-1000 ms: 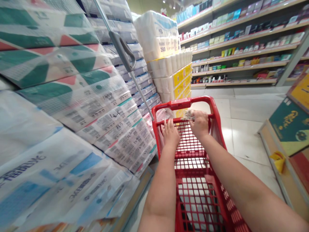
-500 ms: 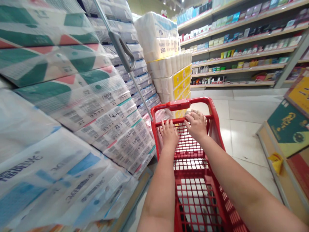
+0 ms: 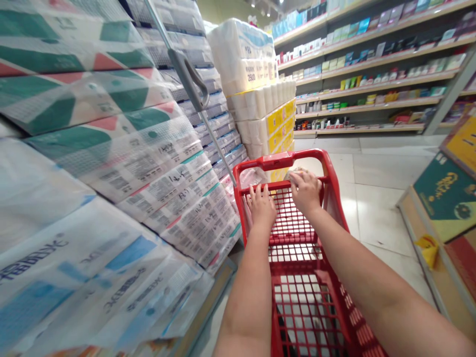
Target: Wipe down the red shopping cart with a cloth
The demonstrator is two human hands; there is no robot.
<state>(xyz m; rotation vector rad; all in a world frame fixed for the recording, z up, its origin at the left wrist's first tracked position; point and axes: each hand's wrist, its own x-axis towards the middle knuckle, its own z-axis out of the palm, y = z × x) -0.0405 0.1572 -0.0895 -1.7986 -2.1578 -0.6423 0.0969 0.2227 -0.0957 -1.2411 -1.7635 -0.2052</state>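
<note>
A red shopping basket cart (image 3: 279, 159) with grid panels stands in front of me, its long grey and silver pull handle (image 3: 189, 82) leaning up to the left. My left hand (image 3: 262, 207) rests on the left part of the red crossbar, fingers spread over it. Farther right, my right hand (image 3: 307, 192) bends its fingers over the same bar, beside a small pale object (image 3: 297, 173) partly hidden by the fingers. Whether the right fingers hold that object is unclear. Behind the bar, clear plastic wrap (image 3: 253, 176) shows at the left.
Stacked tissue packs (image 3: 148, 163) line the left side. White paper rolls (image 3: 256, 101) stand in a pile ahead. Shelves of small products (image 3: 372, 94) cross the back. Boxes sit on a low stand (image 3: 427, 238) at the right, beside the tiled floor (image 3: 379, 203).
My right hand has shifted slightly right along the bar, and its fingers are more bent near the pale object. My left hand stays in about the same place.
</note>
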